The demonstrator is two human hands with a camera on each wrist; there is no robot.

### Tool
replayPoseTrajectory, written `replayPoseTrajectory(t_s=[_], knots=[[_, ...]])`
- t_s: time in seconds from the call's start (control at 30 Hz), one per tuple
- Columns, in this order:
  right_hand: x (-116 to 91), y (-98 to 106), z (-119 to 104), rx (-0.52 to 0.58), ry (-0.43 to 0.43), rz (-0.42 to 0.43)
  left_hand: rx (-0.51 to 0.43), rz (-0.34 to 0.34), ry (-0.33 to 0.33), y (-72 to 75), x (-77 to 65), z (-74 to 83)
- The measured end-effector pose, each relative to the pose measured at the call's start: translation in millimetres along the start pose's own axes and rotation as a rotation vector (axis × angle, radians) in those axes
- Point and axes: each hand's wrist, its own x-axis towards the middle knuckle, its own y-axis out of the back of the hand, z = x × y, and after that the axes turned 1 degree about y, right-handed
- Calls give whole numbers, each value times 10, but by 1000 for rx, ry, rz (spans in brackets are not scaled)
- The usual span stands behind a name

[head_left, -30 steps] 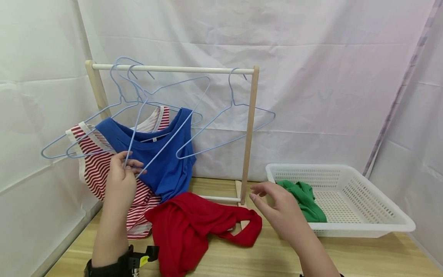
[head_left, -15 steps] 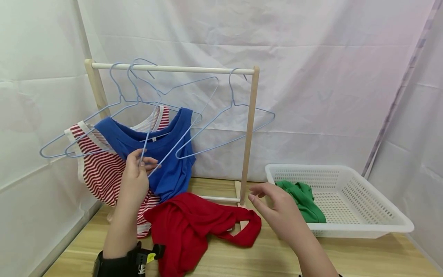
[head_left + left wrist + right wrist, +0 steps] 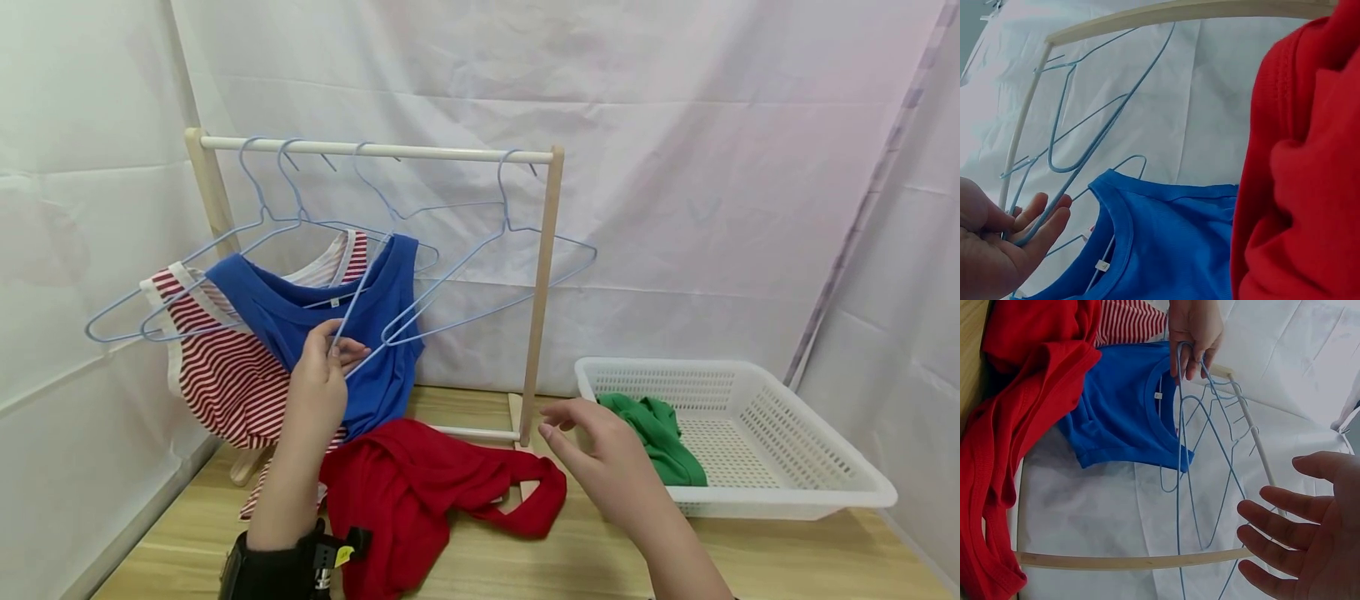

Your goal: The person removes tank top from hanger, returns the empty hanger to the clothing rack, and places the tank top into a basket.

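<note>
My left hand (image 3: 318, 383) pinches the lower corner of a bare light-blue wire hanger (image 3: 362, 292); its hook sits on the rail (image 3: 450, 153) of a small clothes rack. Behind that hand a blue tank top (image 3: 382, 396) hangs on another hanger. A red-and-white striped sleeveless top (image 3: 225, 367) hangs further left. In the left wrist view the fingers (image 3: 1054, 219) curl around the wire. My right hand (image 3: 600, 450) hovers between the rack and the basket, fingers loosely bent, holding nothing. A red garment (image 3: 420, 492) lies crumpled in front of the rack.
A white perforated basket (image 3: 780, 497) stands on the right, with a green garment (image 3: 652, 437) at its left side. Another bare hanger (image 3: 596, 252) hangs by the rack's right wooden post (image 3: 542, 308). White cloth walls (image 3: 712, 208) enclose the wooden tabletop (image 3: 585, 558).
My left hand has slid the bare hanger rightward along the rail, and its hook has come down onto the rail. My right hand has stayed nearly still.
</note>
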Motion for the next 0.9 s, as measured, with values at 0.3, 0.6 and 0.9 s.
replayPoseTrajectory(t_s=[0.3, 0.6, 0.9], knots=[[0, -2, -14, 12, -4, -8, -32, -32, -96, -34, -3, 33], [0, -12, -16, 9, 1, -13, 52, -62, -124, -64, 11, -6], [2, -24, -8, 11, 4, -29, 91, -104, -135, -79, 9, -23]])
